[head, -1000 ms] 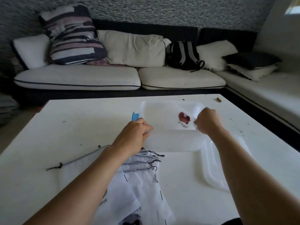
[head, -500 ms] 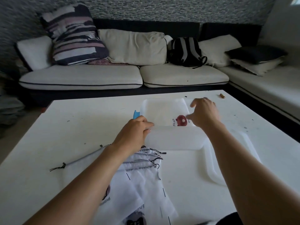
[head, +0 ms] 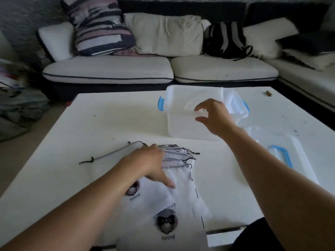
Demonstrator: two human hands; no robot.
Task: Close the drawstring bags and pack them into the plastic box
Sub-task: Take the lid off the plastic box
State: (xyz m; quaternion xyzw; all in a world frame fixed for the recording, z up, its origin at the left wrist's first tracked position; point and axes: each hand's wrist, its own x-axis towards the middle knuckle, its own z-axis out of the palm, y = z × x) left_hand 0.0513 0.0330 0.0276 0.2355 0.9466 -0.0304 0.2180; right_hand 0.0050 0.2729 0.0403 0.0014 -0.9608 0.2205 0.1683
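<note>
The left hand (head: 154, 161) lies with its fingers (head: 167, 182) spread flat on the stack of drawstring bags (head: 181, 189) at the near side of the table (head: 101, 127), gripping nothing. The right hand (head: 215, 118) hangs loosely curved and empty at the near rim of the plastic box (head: 188, 122), which seems to hold 1 packed bag; its lid (head: 293, 153) lies just to the right. The next bag is probably being picked: peel only the top one from the pile, pin its mouth with 1 hand, then draw the dark cords (head: 188, 156) evenly so the fabric gathers without snagging neighbours.
</note>
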